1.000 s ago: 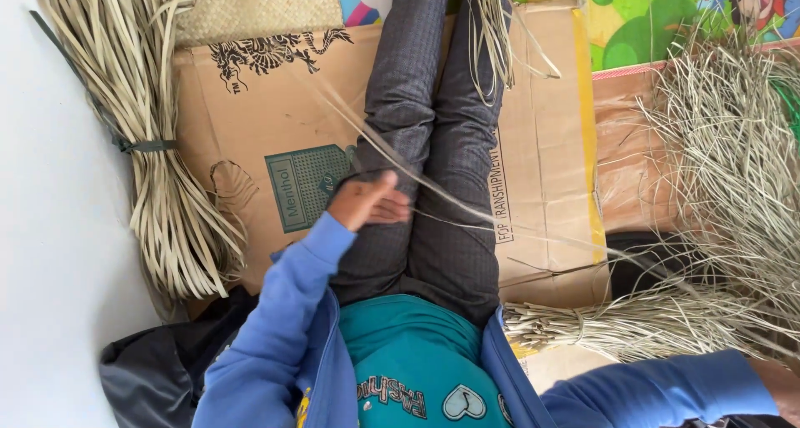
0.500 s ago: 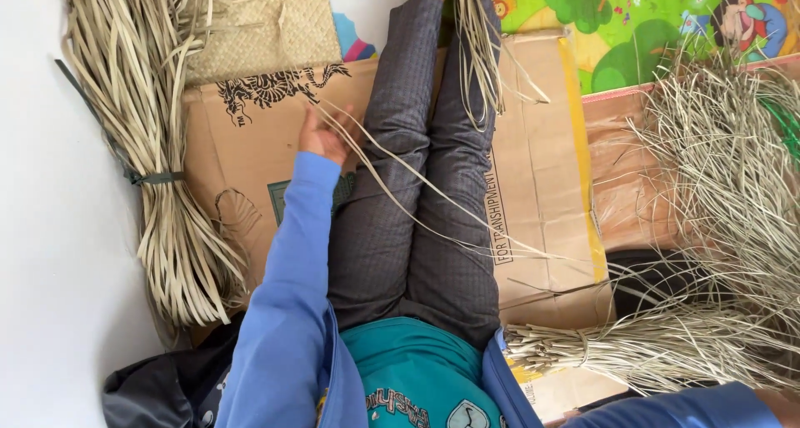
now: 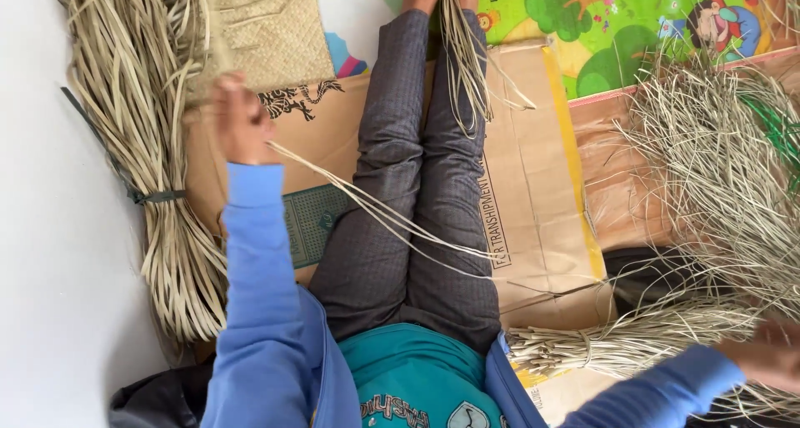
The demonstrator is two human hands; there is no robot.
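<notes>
Straw strips (image 3: 375,211) trail from the left hand (image 3: 237,120), its grip closed on them; right hand (image 3: 767,353) among loose straw (image 3: 717,178), grip unclear.

Blue sleeves, teal shirt, grey trousers

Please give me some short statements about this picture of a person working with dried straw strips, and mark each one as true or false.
1. The left hand is raised and pulls thin strips across the legs. True.
2. A tied bundle of straw lies beside the left arm. True.
3. The person sits on bare grass. False: flattened cardboard lies under the legs.
4. The right hand is lifted high above the head. False: it is low at the frame's edge, near a smaller straw bundle.
5. The sleeves are red. False: they are blue.
</notes>
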